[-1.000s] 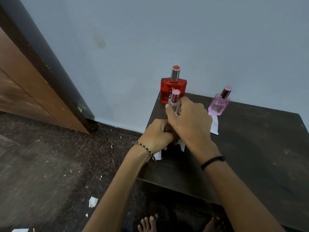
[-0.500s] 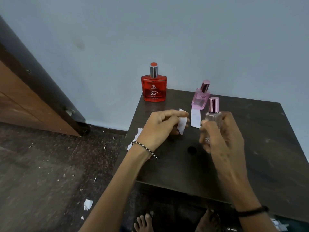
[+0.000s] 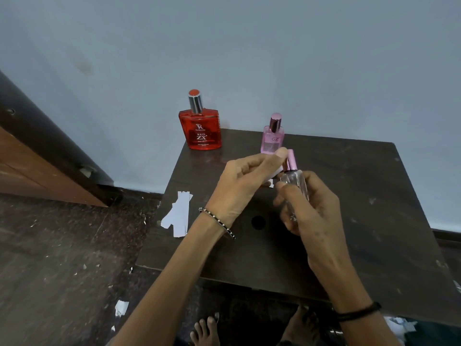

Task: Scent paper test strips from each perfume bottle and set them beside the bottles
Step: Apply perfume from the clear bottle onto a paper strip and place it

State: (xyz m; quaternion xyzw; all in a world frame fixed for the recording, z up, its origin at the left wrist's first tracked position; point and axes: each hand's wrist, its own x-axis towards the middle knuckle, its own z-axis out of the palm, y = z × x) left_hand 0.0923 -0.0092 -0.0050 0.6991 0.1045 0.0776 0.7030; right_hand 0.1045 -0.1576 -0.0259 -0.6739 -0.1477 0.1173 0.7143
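Observation:
A red perfume bottle (image 3: 200, 129) stands at the back left corner of the dark table (image 3: 361, 221). A pink bottle (image 3: 272, 138) stands to its right. My right hand (image 3: 308, 208) holds a clear bottle with a pink cap (image 3: 294, 179) upright above the table. My left hand (image 3: 245, 182) pinches a white paper strip (image 3: 275, 174) right against that bottle's cap. Spare white strips (image 3: 178, 214) lie fanned over the table's left edge. Another strip in front of the pink bottle is hidden by my hands.
The table stands against a pale blue wall (image 3: 249, 58). A wooden door (image 3: 32, 166) is at the left. Paper scraps (image 3: 121, 308) litter the dark floor, and bare feet (image 3: 204, 330) show below the table's front edge.
My left hand has brought the strip rightward up to the cap of the clear bottle. The right hand keeps holding that bottle, now closer to the left hand.

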